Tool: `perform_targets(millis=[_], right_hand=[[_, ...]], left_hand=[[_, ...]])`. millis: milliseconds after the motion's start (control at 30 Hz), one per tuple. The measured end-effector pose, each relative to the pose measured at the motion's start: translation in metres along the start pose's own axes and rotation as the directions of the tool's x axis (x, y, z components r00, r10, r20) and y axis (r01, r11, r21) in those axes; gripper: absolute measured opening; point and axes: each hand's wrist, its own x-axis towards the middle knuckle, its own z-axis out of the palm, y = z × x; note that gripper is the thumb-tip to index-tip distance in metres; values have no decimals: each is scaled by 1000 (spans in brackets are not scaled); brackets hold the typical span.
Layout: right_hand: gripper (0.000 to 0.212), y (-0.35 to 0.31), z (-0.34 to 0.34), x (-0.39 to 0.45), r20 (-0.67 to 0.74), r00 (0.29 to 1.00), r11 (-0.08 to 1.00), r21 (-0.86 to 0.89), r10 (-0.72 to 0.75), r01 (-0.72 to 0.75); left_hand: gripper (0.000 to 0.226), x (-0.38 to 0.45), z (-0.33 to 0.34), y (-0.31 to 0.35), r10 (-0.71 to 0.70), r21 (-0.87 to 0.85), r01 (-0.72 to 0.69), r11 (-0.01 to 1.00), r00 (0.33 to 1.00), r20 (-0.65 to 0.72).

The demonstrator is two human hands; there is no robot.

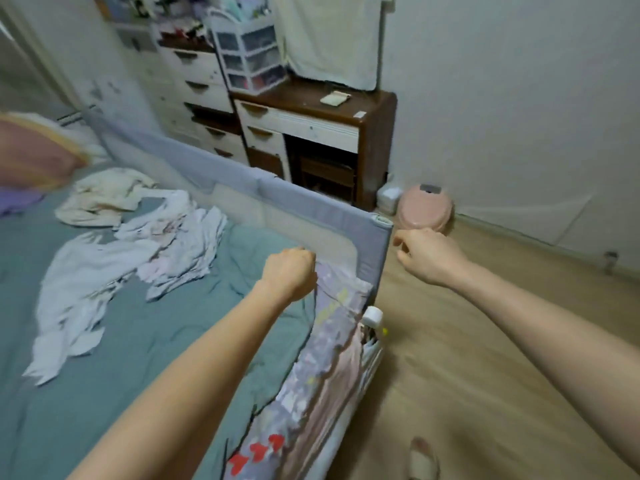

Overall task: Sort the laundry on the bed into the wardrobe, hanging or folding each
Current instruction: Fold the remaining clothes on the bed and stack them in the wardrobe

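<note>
The bed (pixel 121 341) is big and has a blue-green sheet. A grey guard rail (pixel 311 206) runs along its far side and ends at a corner near the two hands. The laundry (pixel 114 258) lies spread on the sheet, well left of the hands: white and pale pink clothes in a messy heap, with a cream piece behind them. A patterned cloth (pixel 325 358) with red hearts hangs over the near edge of the bed.

Both bare arms reach forward from the bottom of the view. The left arm stretches over the bed. The left hand (pixel 289 271) is a fist, knuckles up, right at the top of the patterned cloth. Its fingers are curled tight and touch the cloth, but I cannot tell if they hold it.

The right arm stretches over the wooden floor (pixel 485 375). The right hand (pixel 427 252) is just past the rail's corner. Its fingers are curled in, with nothing seen in them.

A brown counter (pixel 374 109) with white drawers stands by the wall.
</note>
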Motion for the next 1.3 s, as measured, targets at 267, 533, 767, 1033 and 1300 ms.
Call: perform_targets(millis=[267, 533, 767, 1033, 1300], right_hand=[[27, 24, -1, 159, 132, 934, 942, 13, -333, 334], [25, 52, 16, 276, 193, 841, 862, 114, -506, 493], [22, 88, 28, 397, 213, 778, 807, 161, -591, 568], [23, 57, 19, 521, 269, 598, 653, 227, -755, 723], [19, -17, 55, 620, 296, 269, 353, 285, -916, 891]], left_hand=[[32, 92, -17, -20, -408, -164, 404, 900, 913, 11], [31, 187, -16, -14, -553, -182, 561, 807, 827, 97], [30, 329, -15, -28, -584, -290, 588, 755, 804, 110], [29, 388, -31, -76, -763, -273, 777, 567, 621, 182], [35, 387, -15, -85, -912, -235, 955, 179, 250, 325]])
